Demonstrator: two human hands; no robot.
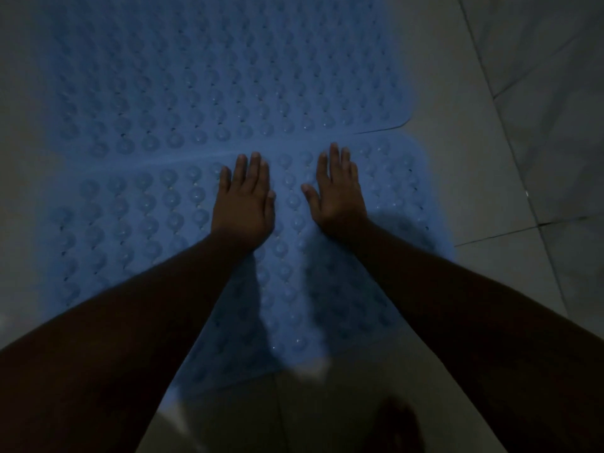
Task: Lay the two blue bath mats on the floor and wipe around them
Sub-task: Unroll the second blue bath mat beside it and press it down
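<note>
Two blue mats already lay on the tiled floor (490,158): the far mat (196,76) toward twelve o'clock and the near mat (130,223) toward six, touching along one edge. Two hands, the left hand (243,204) and the right hand (338,197), pressed flat on the near mat, fingers straight, holding nothing. No cloth showed, so the wiping seemingly remained.

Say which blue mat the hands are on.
The nearer mat, closest to the person: left hand and right hand lie flat on it, fingers straight. The farther mat lies beyond them.
</note>
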